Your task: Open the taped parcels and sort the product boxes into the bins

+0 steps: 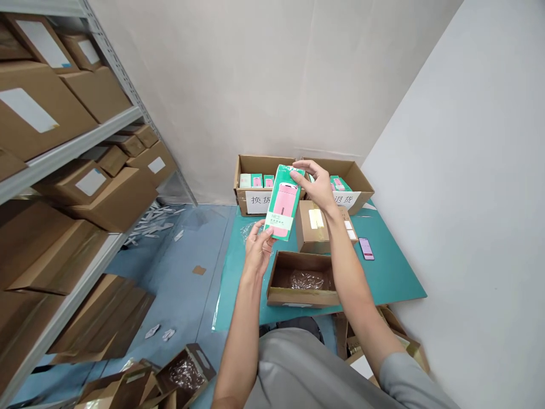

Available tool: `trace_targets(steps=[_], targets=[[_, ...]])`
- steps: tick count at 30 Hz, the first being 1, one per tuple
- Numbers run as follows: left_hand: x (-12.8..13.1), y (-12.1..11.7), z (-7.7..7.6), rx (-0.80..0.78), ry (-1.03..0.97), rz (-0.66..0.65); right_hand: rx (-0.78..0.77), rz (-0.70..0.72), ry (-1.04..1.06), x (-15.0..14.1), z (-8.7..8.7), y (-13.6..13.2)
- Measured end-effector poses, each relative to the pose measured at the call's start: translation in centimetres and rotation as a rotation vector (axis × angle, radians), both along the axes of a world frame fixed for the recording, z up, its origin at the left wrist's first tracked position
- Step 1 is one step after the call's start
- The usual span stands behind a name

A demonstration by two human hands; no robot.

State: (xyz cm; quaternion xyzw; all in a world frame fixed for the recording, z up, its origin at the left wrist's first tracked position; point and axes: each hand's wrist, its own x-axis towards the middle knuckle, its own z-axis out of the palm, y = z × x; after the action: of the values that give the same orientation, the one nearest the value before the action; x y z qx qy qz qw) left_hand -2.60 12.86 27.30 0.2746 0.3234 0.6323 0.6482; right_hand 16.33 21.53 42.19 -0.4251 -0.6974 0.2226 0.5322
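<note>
Closest in, one grey shirt (298,369), with one short sleeve in view at the right. Low on the left, on the blue floor (179,289), one open floor carton (206,358) with crumpled clear film inside, beside a jumble of cartons (128,392) too overlapped to count. Above the table, two bare hands on one green box (284,199) with a pink device pictured on its face, held tilted in the air. Left hand (258,250) clamped on the lower end, thumb across the front, fingers curled at the edge. Right hand (317,184) pinched on the upper corner, thumb on the front, forefinger over the top edge. Beneath, on one green table (389,278), one open carton (293,297) holding crumpled clear plastic (306,279). Just behind, one closed carton (307,227) with tape on top; right of it, one phone (366,249), screen lit. Farther back, two open cartons side by side, each with one white sign: in the left sign carton (240,201), three small boxes (256,180) visible; in the right sign carton (361,199), more green-and-pink boxes, partly hidden by the arm, number impossible to tell. Along the left, one shelving rack (76,156) of many cartons; at the far end, one pale wall (264,85).
</note>
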Motion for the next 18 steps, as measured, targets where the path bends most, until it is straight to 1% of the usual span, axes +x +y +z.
trace_targets(steps=[3,6,8,10,12,14,18], targets=[[0.4,-0.1,0.0,-0.012,-0.075,-0.021,0.011,0.027,0.046,-0.2,0.0,-0.2],[0.3,-0.2,0.0,-0.010,-0.126,-0.011,-0.007,0.094,0.057,-0.1,0.2,-0.4],[0.0,-0.1,-0.1,0.002,-0.140,-0.013,-0.020,0.148,0.060,0.0,0.2,-0.4],[-0.2,0.1,-0.3,0.018,-0.134,-0.018,-0.021,0.156,0.057,0.1,0.1,-0.4],[-0.1,0.3,-0.6,0.039,-0.105,0.012,-0.014,0.106,0.044,0.0,-0.3,-0.4],[0.3,0.5,-1.2,0.053,-0.051,0.088,-0.001,0.013,0.024,-0.4,-1.0,-0.3],[1.8,0.7,-2.6,0.092,0.154,0.218,0.005,-0.201,-0.020,-1.4,-2.8,0.0]])
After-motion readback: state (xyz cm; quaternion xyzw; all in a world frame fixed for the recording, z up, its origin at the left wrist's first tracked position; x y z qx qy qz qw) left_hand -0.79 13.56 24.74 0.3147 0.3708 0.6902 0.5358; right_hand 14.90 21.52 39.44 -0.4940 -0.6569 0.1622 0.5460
